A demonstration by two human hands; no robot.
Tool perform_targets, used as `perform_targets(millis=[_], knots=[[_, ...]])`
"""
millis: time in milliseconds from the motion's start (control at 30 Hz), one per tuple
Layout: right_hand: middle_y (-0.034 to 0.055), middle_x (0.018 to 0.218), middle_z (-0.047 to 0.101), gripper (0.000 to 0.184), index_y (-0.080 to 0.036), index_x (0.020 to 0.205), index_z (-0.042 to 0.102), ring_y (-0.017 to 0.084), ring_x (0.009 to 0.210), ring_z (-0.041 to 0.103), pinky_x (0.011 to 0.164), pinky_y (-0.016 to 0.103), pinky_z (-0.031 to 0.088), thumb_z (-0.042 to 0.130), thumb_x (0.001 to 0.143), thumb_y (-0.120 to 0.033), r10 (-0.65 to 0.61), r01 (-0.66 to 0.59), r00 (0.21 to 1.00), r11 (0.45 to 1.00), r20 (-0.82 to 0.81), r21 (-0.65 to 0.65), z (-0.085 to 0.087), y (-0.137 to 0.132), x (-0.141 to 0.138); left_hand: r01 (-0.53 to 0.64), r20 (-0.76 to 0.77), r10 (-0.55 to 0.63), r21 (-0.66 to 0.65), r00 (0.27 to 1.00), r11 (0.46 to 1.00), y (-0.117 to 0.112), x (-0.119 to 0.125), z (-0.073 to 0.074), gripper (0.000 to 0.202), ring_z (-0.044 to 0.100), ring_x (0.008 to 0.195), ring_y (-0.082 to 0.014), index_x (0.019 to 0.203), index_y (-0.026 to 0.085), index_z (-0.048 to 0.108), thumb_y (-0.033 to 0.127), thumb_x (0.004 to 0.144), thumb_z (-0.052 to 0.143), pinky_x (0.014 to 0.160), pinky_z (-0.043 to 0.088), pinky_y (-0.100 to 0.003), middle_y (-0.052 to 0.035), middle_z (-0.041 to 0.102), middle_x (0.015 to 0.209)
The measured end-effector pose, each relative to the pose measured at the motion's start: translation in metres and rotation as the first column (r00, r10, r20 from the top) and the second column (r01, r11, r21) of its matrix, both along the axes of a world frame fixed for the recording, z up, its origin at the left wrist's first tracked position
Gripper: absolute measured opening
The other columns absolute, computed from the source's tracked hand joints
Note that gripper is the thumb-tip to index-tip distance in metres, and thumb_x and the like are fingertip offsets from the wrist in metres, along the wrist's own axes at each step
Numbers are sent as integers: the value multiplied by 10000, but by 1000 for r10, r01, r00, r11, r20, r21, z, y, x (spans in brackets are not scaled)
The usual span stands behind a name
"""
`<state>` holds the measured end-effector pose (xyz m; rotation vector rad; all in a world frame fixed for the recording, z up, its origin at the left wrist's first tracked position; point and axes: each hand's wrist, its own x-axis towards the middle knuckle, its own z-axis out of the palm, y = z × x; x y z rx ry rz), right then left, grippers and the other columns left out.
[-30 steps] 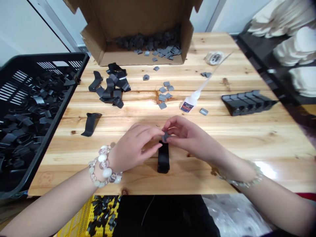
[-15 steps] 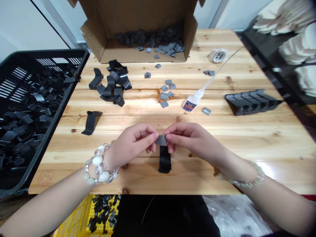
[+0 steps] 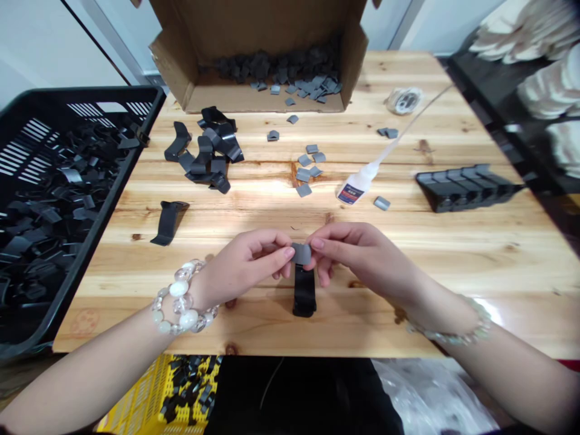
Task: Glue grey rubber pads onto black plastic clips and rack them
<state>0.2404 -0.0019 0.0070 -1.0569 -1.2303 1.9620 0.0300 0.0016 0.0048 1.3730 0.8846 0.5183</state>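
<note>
Between my two hands is a small curved grey pad [image 3: 301, 254], over the far end of a black curved plastic piece [image 3: 304, 295] lying on the table. My left hand [image 3: 258, 254] pinches the pad's left edge between thumb and finger. My right hand [image 3: 347, 248] has thumb and forefinger at its right edge, its other fingers curled loosely below. Whether the pad touches the black piece I cannot tell. Beyond my hands lie a white glue bottle [image 3: 357, 183] with a long thin nozzle and several loose grey pads [image 3: 304, 175].
An open cardboard box [image 3: 267, 104] of grey pads stands at the back. Black plastic pieces lie in a pile [image 3: 211, 151], singly [image 3: 168, 222] and in a row [image 3: 466, 187]. A black crate [image 3: 104, 208] is at left, a tape roll [image 3: 405, 101] at back right, a yellow basket [image 3: 136, 396] below.
The view has shifted slightly. The grey pad is a little higher and more to the right; the right-hand fingers have spread a bit at its right edge.
</note>
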Motion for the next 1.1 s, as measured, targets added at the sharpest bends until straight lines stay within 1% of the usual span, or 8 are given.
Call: perform_targets(millis=[167,333,500,633,767,867,967,1100], knots=[[21,731,680,211,-139,806,654,73,522,608,532,196,478,631,857,-342,16,-16,1000,1000,10,2,1,0,0,-26,-25,27,56,999,998,0,1,-1,168,545,655,-67,842,163,590,313,906,545,652,462,-174,33,600,694],[14,731,672,190,-147,824,645,72,545,605,494,176,441,664,826,-336,-17,17,999,1000,45,13,1,0,-1,-19,-131,52,241,990,970,-3,0,-1,130,547,681,-88,836,180,586,302,878,580,620,451,-195,30,596,739],[0,653,645,124,-144,848,636,65,542,556,519,185,460,687,779,-234,-37,36,999,999,28,19,0,1,-1,22,-146,65,527,987,849,-3,1,-3,51,588,779,-94,915,194,614,201,866,604,748,473,-217,22,635,839],[0,684,645,213,-153,910,604,68,545,545,480,183,432,708,744,-237,-39,39,998,999,44,-17,-2,2,-2,53,-139,55,668,989,742,-3,2,-5,66,605,873,-107,920,192,622,157,871,596,822,474,-240,3,651,897],[18,763,666,274,-155,928,628,89,606,584,511,202,448,744,695,-240,-22,21,987,1000,156,9,-3,3,0,96,-226,75,663,971,742,-6,2,-6,99,602,928,-116,981,211,593,206,882,594,871,465,-269,6,655,955],[30,772,681,147,-160,821,668,124,712,625,634,246,489,713,729,-264,-31,-13,949,990,314,137,-3,5,5,141,-336,86,596,938,791,-7,1,-8,388,575,1049,-182,1139,220,506,359,818,674,943,457,-359,-37,608,1112],[11,720,669,104,-176,770,670,122,682,605,623,252,468,706,735,-268,-39,-69,893,973,449,222,-5,7,8,277,-455,-6,530,890,802,-8,-1,-11,761,481,1192,-292,1263,210,391,556,681,741,996,424,-484,-115,510,1277],[-23,632,616,108,-177,719,652,91,602,544,570,232,417,725,725,-257,-31,-135,838,955,544,263,-9,7,6,362,-503,-66,519,862,775,-11,1,-14,871,465,1173,-333,1271,204,345,613,617,750,968,425,-529,-144,479,1276]])
